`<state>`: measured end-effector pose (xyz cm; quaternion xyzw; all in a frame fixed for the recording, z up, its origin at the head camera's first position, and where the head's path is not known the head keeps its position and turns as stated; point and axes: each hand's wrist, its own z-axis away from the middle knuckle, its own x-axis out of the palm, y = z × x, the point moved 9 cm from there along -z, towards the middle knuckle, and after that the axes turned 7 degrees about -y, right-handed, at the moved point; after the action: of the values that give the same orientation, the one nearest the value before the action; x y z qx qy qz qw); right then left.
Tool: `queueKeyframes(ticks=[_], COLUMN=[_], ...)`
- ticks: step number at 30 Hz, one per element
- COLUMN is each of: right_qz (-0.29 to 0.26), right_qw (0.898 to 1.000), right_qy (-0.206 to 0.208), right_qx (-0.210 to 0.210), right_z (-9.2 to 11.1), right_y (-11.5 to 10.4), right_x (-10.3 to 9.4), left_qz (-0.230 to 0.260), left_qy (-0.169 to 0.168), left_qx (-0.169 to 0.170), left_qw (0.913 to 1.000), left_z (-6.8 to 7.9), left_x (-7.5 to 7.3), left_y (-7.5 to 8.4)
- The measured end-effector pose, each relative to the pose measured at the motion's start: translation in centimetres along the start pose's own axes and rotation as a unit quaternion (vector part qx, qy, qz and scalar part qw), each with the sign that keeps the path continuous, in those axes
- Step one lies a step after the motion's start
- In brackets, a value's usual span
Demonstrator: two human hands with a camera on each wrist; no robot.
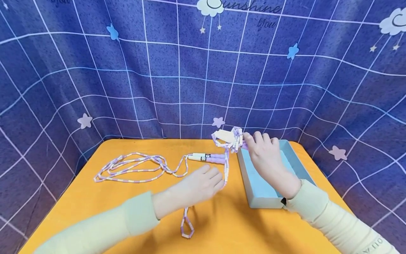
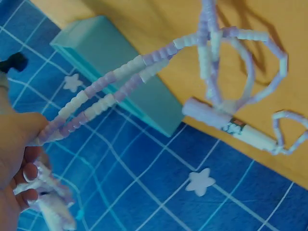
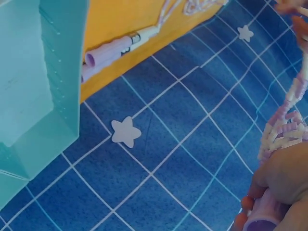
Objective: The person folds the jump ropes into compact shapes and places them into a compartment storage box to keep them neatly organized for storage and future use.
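Observation:
My right hand [image 1: 266,153] grips the purple handle [image 3: 263,211] of a beaded jump rope, above the far left edge of the blue box. Purple and white beaded cord [image 1: 236,139] is bunched by the handle's white part [image 1: 223,135]. Two strands [image 2: 113,86] run from this bunch to my left hand [image 1: 203,185], whose thumb and fingers [image 2: 30,172] pinch them over the table. Below the left hand hangs a loop [image 1: 186,211] of the cord. A second beaded rope [image 1: 136,153] lies loosely coiled on the left, its two handles [image 1: 217,158] side by side.
The shallow light-blue box [image 1: 266,203] stands open on the right of the orange table [image 1: 69,211], under my right forearm. A blue gridded curtain [image 1: 196,88] surrounds the table's back and sides.

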<state>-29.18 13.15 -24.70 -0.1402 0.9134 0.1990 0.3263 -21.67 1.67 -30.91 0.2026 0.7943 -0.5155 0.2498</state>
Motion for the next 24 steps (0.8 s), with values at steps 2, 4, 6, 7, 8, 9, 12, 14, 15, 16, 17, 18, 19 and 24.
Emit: queueKeyframes(ticks=[2, 4, 6, 7, 8, 9, 12, 14, 15, 16, 17, 18, 19, 24], right_qz=[0.012, 0.027, 0.041, 0.045, 0.049, 0.05, 0.053, 0.062, 0.067, 0.072, 0.076, 0.079, 0.081, 0.075], right_qw=[1.0, 0.999, 0.999, 0.998, 0.997, 0.997, 0.994, 0.992, 0.991, 0.99, 0.989, 0.988, 0.987, 0.982], right_qy=[0.0, 0.005, 0.015, 0.02, 0.025, 0.03, 0.041, 0.041, 0.037, 0.035, 0.029, 0.024, 0.019, 0.012], right_qx=[-0.007, -0.016, -0.029, -0.037, -0.045, -0.053, -0.081, -0.098, -0.106, -0.114, -0.121, -0.128, -0.135, -0.173], right_z=[0.1, 0.1, 0.2, 0.3, 0.3, 0.4, 0.6, 0.8, 0.9, 0.9, 1.0, 1.1, 1.2, 1.5], right_y=[-0.2, -0.5, -0.9, -1.1, -1.3, -1.5, -2.0, -2.3, -2.5, -2.6, -2.8, -2.9, -3.1, -3.9], right_x=[0.1, 0.0, 0.0, -0.1, -0.1, -0.1, -0.1, 0.0, 0.1, 0.2, 0.3, 0.4, 0.4, 0.4], left_qz=[-0.003, -0.005, -0.012, -0.018, -0.021, -0.025, -0.031, -0.038, -0.042, -0.045, -0.048, -0.055, -0.062, -0.07], left_qy=[0.004, 0.005, 0.009, 0.012, 0.017, 0.021, 0.029, 0.03, 0.03, 0.031, 0.032, 0.033, 0.035, 0.04], left_qx=[0.006, 0.012, 0.016, 0.019, 0.022, 0.024, 0.03, 0.034, 0.034, 0.034, 0.033, 0.032, 0.03, 0.02], left_qw=[1.0, 0.9999, 0.9998, 0.9996, 0.9994, 0.9992, 0.9987, 0.9982, 0.9981, 0.9979, 0.9978, 0.9974, 0.997, 0.9966], left_z=[-0.1, -0.2, -0.4, -0.4, -0.5, -0.6, -0.8, -0.9, -0.9, -1.0, -1.0, -1.0, -1.0, -1.3], left_x=[-0.8, -1.6, -2.4, -2.8, -3.2, -3.6, -4.7, -5.3, -5.6, -5.9, -6.2, -6.5, -6.8, -7.9], left_y=[0.0, -0.1, -0.3, -0.4, -0.6, -0.7, -1.3, -1.8, -2.1, -2.4, -2.7, -3.0, -3.4, -5.2])
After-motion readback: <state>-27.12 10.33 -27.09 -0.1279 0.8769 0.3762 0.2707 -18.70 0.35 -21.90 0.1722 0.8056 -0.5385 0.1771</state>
